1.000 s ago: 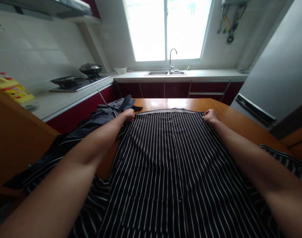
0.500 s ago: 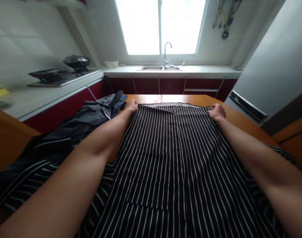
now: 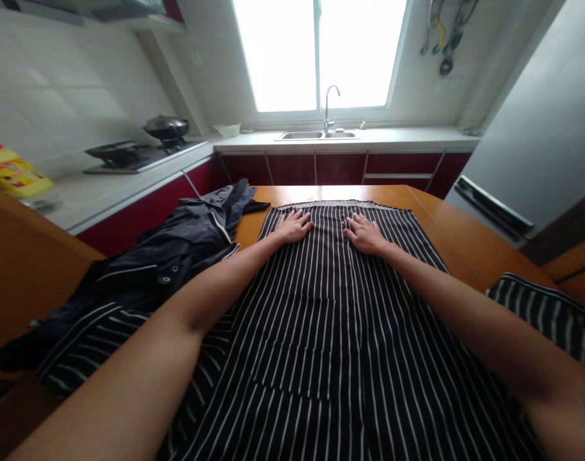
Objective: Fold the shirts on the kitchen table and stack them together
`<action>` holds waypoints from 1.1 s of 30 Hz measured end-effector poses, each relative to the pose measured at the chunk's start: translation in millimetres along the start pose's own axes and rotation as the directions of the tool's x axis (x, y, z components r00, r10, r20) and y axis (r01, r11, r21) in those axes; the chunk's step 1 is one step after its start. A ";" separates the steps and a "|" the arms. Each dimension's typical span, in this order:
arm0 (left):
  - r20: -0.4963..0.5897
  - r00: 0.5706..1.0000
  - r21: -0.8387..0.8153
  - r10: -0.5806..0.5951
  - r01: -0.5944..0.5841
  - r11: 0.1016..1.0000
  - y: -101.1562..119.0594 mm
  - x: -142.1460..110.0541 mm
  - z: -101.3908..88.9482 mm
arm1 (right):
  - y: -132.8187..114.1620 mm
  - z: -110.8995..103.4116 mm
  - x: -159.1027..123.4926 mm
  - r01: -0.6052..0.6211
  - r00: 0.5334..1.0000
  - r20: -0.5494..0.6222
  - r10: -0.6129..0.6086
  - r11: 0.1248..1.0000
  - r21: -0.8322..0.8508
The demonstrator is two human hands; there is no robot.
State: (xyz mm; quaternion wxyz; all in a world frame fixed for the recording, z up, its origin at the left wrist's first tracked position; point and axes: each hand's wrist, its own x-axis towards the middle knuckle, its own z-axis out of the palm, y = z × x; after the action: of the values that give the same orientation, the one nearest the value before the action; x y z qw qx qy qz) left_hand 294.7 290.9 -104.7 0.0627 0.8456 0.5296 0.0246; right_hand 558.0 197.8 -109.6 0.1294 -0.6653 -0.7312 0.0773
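Note:
A black shirt with white stripes lies spread over the wooden table, its hem at the far end and its button front running down the middle. My left hand rests flat on the cloth near the hem, left of the buttons, fingers spread. On the other side, my right hand lies palm down close to the button strip, fingers apart. A striped sleeve extends at the right, and another shows at the left, partly behind my left forearm.
Dark grey clothing is heaped on the table's left side. Beyond the table are a counter with a sink, a stove bearing pans, and a yellow bottle. A fridge stands at the right.
Both hands have let go of the shirt's far corners and moved inward onto the cloth, where they now lie flat. The view has shifted slightly left.

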 end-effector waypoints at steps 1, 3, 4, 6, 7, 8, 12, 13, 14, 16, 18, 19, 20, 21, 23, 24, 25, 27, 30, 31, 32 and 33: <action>-0.014 0.998 -0.002 -0.055 0.055 0.998 -10.9 -0.7 -3.5 | -2.3 2.1 -1.7 0.009 1.000 0.020 -0.009 1.000 -0.008; -0.036 0.988 -0.011 -0.151 0.151 0.989 -32.5 -2.4 -10.4 | -2.7 4.2 -4.5 0.005 1.000 0.029 -0.004 1.000 -0.024; -0.042 0.982 -0.017 -0.182 0.181 0.983 -41.6 -3.2 -13.2 | -1.9 4.4 -5.6 0.001 1.000 0.027 0.000 1.000 -0.030; -0.045 0.975 -0.023 -0.218 0.217 0.976 -53.8 -4.8 -17.5 | -0.5 4.0 -6.9 -0.001 1.000 0.021 0.001 0.999 -0.041; -0.049 0.971 -0.026 -0.232 0.231 0.973 -56.5 -5.8 -19.3 | -0.3 3.7 -7.2 0.001 1.000 0.020 0.000 0.999 -0.048; -0.057 0.967 -0.030 -0.249 0.247 0.968 -56.6 -7.0 -21.0 | -0.5 3.3 -7.4 0.000 1.000 0.020 0.001 0.999 -0.054; -0.138 0.976 0.010 -0.170 0.173 0.985 -32.6 -22.7 -23.8 | -3.4 2.3 -8.2 -0.009 1.000 0.027 0.011 0.997 -0.072; -0.139 0.987 0.036 -0.081 0.087 0.996 -22.1 -30.5 -22.1 | -4.0 2.2 -8.5 -0.010 1.000 0.026 0.012 0.997 -0.075; -0.123 0.992 0.056 0.020 -0.013 0.998 -11.3 -39.7 -19.1 | -4.4 2.3 -8.7 -0.010 1.000 0.023 0.011 0.997 -0.077; -0.053 0.982 0.053 0.183 -0.180 0.982 6.2 -60.5 -10.1 | -4.5 2.7 -9.1 -0.006 1.000 0.016 0.008 0.997 -0.078; 0.006 0.974 0.022 0.226 -0.226 0.974 11.2 -79.5 -0.8 | -3.7 3.6 -8.9 -0.011 1.000 0.011 0.012 0.997 -0.079; 0.019 0.978 0.014 0.208 -0.208 0.978 7.5 -86.6 2.1 | -3.2 4.2 -8.5 -0.015 1.000 0.010 0.016 0.997 -0.080; 0.019 0.985 0.014 0.169 -0.170 0.985 0.0 -91.6 3.2 | -2.5 4.9 -8.0 -0.018 1.000 0.009 0.018 0.997 -0.080; 0.011 0.993 0.019 0.116 -0.116 0.993 -10.3 -94.5 2.1 | -1.9 5.5 -7.4 -0.019 1.000 0.008 0.020 0.997 -0.080; -0.003 1.000 0.027 -0.011 0.011 1.000 -33.5 -95.2 -6.0 | -0.7 6.8 -6.3 -0.015 1.000 0.003 0.016 0.997 -0.081; 0.006 0.998 0.029 -0.069 0.069 0.997 -43.1 -94.4 -12.2 | -0.2 7.4 -5.9 -0.011 1.000 0.000 0.011 0.997 -0.083; 0.019 0.993 0.031 -0.113 0.113 0.993 -49.4 -94.3 -18.8 | 0.3 8.1 -5.5 -0.007 1.000 -0.003 0.007 0.996 -0.084; 0.030 0.992 0.043 -0.123 0.122 0.992 -48.5 -98.8 -30.1 | 1.0 9.5 -4.9 -0.003 1.000 -0.010 0.002 0.997 -0.083; 0.020 0.999 0.053 0.046 -0.047 0.997 -14.7 -125.7 -32.3 | 1.8 11.9 -5.0 -0.007 1.000 -0.024 0.006 0.998 -0.067; 0.037 0.992 0.036 0.121 -0.122 0.992 1.6 -139.8 -28.2 | 1.9 12.3 -5.6 -0.007 0.999 -0.032 0.005 0.998 -0.062; 0.067 0.980 0.004 0.186 -0.187 0.982 18.2 -155.5 -22.2 | 1.7 12.3 -6.6 -0.004 0.999 -0.044 0.002 0.998 -0.058; 0.100 0.964 -0.035 0.244 -0.242 0.970 33.7 -171.7 -15.3 | 1.0 11.6 -8.2 0.000 0.998 -0.061 -0.004 0.998 -0.056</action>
State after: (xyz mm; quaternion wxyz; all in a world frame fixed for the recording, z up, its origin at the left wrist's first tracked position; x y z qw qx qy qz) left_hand 248.0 123.3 -80.8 0.0961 0.9035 0.4175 -0.0059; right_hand 556.3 190.4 -121.7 0.1331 -0.6699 -0.7295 0.0365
